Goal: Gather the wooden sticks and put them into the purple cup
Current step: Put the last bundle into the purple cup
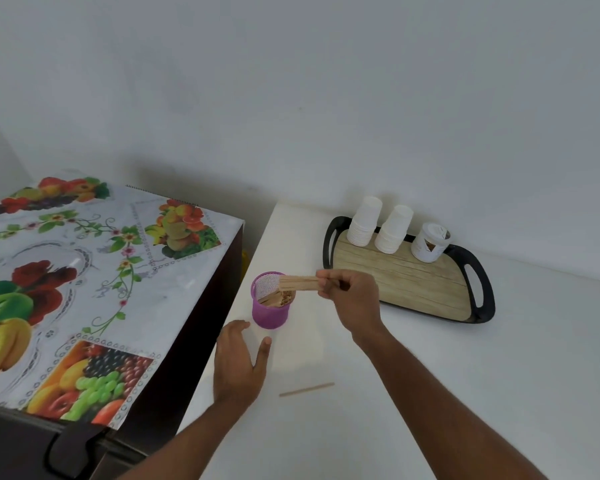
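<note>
Flat wooden sticks enter mesh purple cup.

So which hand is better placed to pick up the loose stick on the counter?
Probably the left hand: it is open, holds nothing and is nearest the single stick. The right hand holds a bundle of sticks over the purple cup.

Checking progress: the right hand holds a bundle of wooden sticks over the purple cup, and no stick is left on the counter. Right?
Not quite. In the head view, one wooden stick still lies on the white counter. The right hand does hold the bundle of wooden sticks over the purple cup.
</note>
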Available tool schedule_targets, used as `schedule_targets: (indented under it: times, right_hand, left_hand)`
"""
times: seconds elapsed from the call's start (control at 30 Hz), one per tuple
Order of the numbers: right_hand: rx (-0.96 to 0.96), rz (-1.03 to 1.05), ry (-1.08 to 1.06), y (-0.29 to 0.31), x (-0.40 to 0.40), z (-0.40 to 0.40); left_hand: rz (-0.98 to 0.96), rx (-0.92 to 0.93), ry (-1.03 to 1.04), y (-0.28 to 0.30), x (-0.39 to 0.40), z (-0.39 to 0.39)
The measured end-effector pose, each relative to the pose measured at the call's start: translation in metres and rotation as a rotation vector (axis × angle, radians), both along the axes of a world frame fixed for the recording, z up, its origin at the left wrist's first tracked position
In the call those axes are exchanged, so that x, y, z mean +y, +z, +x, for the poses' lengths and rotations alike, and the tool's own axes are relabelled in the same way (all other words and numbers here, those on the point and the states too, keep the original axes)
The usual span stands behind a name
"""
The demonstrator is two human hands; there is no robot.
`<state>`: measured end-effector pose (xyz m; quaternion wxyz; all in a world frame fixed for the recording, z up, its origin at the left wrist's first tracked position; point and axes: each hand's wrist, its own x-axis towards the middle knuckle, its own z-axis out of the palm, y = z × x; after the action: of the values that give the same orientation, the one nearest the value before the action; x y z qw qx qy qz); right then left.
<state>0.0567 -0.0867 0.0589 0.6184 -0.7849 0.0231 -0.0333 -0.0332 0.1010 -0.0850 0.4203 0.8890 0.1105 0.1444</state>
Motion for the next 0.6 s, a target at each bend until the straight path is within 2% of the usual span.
schedule_targets:
  times: [0.1,0.2,0.3,0.33,0.6]
  right_hand:
    - [-0.237,-0.402,0.094,0.009,0.019,0.01]
    - [-0.427,-0.745,0.31,0.015,0.038,0.02]
    - [-0.433,-1.14,0.599,0.01,0.056,0.034]
    - [-0.416,-1.216,0.649,0.007,0.061,0.038]
    - [-0.287,-1.292,0.741,-0.015,0.078,0.054]
  left_hand:
    - [0.153,0.072,-0.086,-0.013,0.01,0.01]
    - [0.283,0.055,-0.139,-0.02,0.007,0.018]
    - [0.33,0.042,-0.158,-0.026,0.007,0.021]
    - [0.342,0.041,-0.164,-0.027,0.007,0.021]
    - [0.369,0.054,-0.208,-0.022,0.006,0.023]
